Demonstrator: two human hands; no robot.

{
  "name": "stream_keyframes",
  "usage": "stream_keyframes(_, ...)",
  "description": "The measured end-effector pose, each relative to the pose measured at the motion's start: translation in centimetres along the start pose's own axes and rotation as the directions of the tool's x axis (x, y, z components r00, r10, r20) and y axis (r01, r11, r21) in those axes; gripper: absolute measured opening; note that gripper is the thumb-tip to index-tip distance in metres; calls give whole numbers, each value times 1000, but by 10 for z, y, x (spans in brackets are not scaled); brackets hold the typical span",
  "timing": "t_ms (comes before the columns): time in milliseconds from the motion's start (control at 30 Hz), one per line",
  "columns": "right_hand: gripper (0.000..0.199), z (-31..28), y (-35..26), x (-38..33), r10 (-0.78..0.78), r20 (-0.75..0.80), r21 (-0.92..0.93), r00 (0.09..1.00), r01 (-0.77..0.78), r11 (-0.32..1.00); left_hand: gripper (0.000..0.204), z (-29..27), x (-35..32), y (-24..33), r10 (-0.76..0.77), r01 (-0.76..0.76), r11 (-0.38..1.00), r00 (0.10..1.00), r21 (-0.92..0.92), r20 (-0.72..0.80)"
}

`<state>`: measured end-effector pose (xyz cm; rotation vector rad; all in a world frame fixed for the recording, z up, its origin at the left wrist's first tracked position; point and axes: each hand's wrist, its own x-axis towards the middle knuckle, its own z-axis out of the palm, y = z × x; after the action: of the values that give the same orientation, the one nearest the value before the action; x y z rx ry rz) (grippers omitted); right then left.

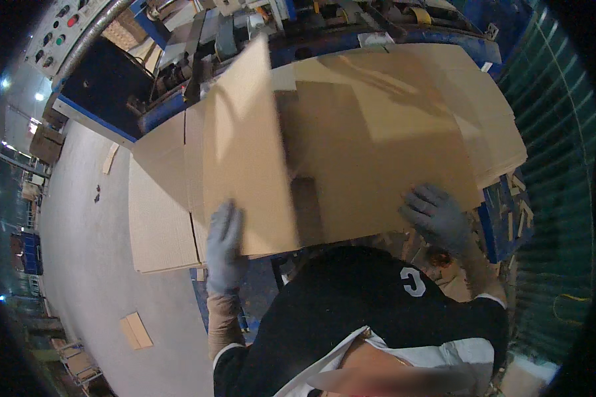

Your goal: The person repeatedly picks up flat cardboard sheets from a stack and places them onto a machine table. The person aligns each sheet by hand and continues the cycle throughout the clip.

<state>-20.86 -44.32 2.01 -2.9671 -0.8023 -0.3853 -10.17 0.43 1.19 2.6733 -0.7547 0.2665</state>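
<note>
A brown cardboard sheet (391,172) lies in front of me on other sheets. At its left a cardboard panel (245,159) stands folded up at a slant, its upper end blurred. My left hand (226,248), in a grey glove, rests at the panel's lower left corner with fingers stretched along it; its thumb is hidden. My right hand (436,215), also gloved in grey, lies on the sheet's near right edge with fingers spread. Beneath, a wider cardboard sheet (159,198) sticks out on the left and another layer (496,126) on the right.
A blue machine (351,40) with belts and rollers runs along the far side. A control panel with buttons (59,40) is at the upper left. A green corrugated wall (563,172) stands on the right. Cardboard scraps (520,215) lie beside it, and a piece (136,331) is on the floor.
</note>
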Motion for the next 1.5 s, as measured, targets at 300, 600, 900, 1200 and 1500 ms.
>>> stream_keyframes(300,62,35,48,46,-73,50,67,996,69,995,55,16,35,11,124,-161,955,979,247,160)
stream_keyframes(600,77,52,131,168,52,67,37,996,-55,998,51,49,172,-66,191,-161,977,953,140,-235)
stream_keyframes(900,69,86,154,199,348,-238,-82,907,-376,923,76,70,221,-87,20,71,983,875,168,-484)
stream_keyframes(1200,42,80,183,-95,693,-632,-217,345,-938,270,92,6,-46,-162,-896,845,256,25,-469,-444)
stream_keyframes(1500,48,91,221,-125,818,-356,-474,451,-842,258,82,-1,-55,-197,-784,886,221,-87,-407,-615)
